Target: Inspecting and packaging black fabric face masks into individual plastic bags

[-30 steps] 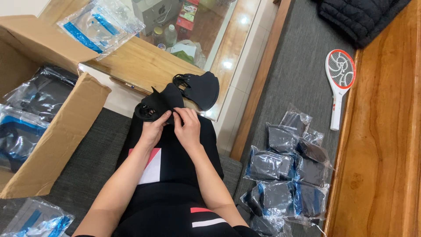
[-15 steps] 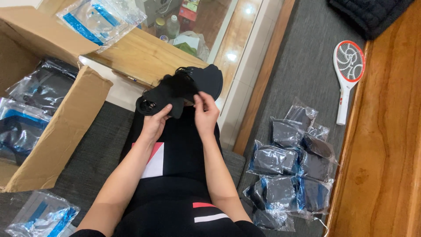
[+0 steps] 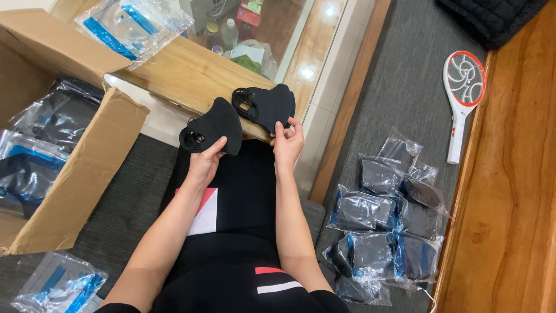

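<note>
1. Far left, an open cardboard box (image 3: 75, 174) sits on the grey carpet, with plastic-wrapped dark packs (image 3: 40, 139) stacked inside it. A clear bag with blue stripes (image 3: 58, 287) lies on the floor by its near corner.
2. Above the box, more clear blue-striped bags (image 3: 130, 23) rest on the wooden bench (image 3: 191, 72).
3. The left hand (image 3: 204, 163) is closed on one black face mask (image 3: 215, 127), thumb on the front and fingers behind, holding it up over the person's lap, just in front of the bench edge.
4. The right hand (image 3: 288, 142) pinches the lower edge of a second black face mask (image 3: 267, 105), which has its ear loops bunched on its left side. The two masks are held side by side, close but apart, and the hands are separate too.
5. To the right, on the carpet, a heap of bagged dark masks (image 3: 388, 226) lies in a loose pile.
6. Furthest right, a white and red electric swatter (image 3: 461, 98) lies on the carpet beside a raised wooden surface (image 3: 509, 191).
</note>
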